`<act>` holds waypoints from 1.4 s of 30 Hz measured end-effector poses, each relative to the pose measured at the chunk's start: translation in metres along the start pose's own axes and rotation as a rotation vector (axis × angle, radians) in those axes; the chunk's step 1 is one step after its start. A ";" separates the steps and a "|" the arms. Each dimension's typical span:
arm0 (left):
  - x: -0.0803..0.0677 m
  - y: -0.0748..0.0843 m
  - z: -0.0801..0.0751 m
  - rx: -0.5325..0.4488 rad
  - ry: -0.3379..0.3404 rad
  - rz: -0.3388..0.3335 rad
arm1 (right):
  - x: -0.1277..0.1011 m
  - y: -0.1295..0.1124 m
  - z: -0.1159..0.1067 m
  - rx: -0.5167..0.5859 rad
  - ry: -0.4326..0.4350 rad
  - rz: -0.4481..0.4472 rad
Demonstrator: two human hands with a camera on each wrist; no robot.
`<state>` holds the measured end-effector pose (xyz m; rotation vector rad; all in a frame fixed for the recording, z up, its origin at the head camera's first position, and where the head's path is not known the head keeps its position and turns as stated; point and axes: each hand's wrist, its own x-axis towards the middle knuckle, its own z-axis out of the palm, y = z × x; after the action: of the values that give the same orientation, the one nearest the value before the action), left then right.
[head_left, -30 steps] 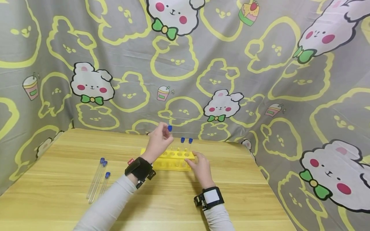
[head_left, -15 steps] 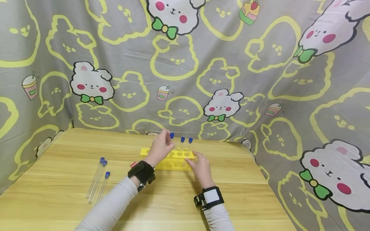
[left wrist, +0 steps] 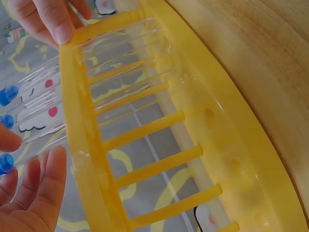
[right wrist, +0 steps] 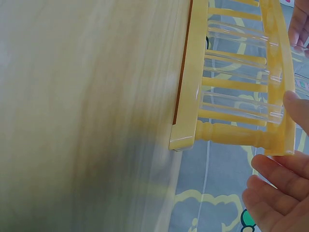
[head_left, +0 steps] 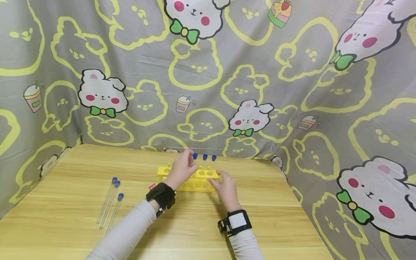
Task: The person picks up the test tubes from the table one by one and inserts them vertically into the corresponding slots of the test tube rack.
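Observation:
A yellow test tube rack [head_left: 204, 176] stands on the table, with test tubes in the holes toward its right end. My left hand [head_left: 181, 169] pinches a clear blue-capped test tube [left wrist: 6, 163] just under its cap; in the left wrist view the tube passes through the rack beside two others. Their blue caps [head_left: 205, 157] rise at nearly the same height as the held one. My right hand [head_left: 228, 188] grips the rack's right end, thumb [right wrist: 295, 107] on the top bar and fingers [right wrist: 277, 183] below it.
Several blue-capped test tubes [head_left: 107, 204] lie on the wooden table [head_left: 266, 224] to the left, one partly behind my left sleeve [head_left: 126, 229]. A grey patterned curtain [head_left: 146, 65] hangs at the back and sides.
My left hand has moved down and slightly right, lowering its test tube until the cap is nearly level with the other two. The right hand and rack have stayed in place.

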<state>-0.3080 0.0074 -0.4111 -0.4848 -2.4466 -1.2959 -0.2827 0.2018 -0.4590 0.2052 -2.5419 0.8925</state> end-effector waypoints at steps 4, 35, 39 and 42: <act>0.000 -0.003 0.001 0.001 -0.004 0.000 | 0.000 -0.001 0.000 0.000 -0.002 0.002; -0.008 0.000 -0.021 0.024 -0.065 -0.082 | 0.000 0.001 0.000 0.006 -0.031 0.043; -0.011 -0.001 -0.043 0.047 -0.053 -0.076 | 0.001 0.002 0.001 0.008 -0.036 0.051; -0.014 -0.003 -0.061 0.071 -0.038 -0.050 | 0.001 0.002 0.001 0.011 -0.034 0.047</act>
<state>-0.2888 -0.0474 -0.3875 -0.4362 -2.5419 -1.2255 -0.2846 0.2028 -0.4610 0.1655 -2.5836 0.9279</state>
